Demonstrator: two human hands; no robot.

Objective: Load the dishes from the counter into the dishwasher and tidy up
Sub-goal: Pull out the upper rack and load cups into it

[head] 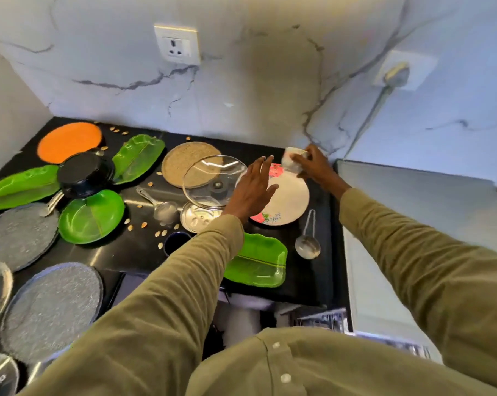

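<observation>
Dishes crowd the black desk in the head view, the only view given. Right of centre, the right hand grips a small white cup, its fingers curled round it, just above the far edge of a white floral plate that lies flat on the desk. The left hand hovers over the near left part of that plate, fingers straight and spread wide, holding nothing. Just left of this hand a clear glass lid leans tilted, overlapping a round brown mat behind it and a small steel plate in front of it. A steel ladle lies to the right of the floral plate, near the desk's right edge, and a green leaf-shaped tray sits at the near edge, partly hidden by the left sleeve. A dark blue cup stands beside that sleeve. Further left lie a steel scoop, a green round plate, two more green leaf trays, and a black pan resting upside down on them, with an orange plate in the upper left corner. Grey plates fill the lower left of the frame. Seeds are scattered over the desk. At the lower right, below the desk edge, a dishwasher rack shows in part.
</observation>
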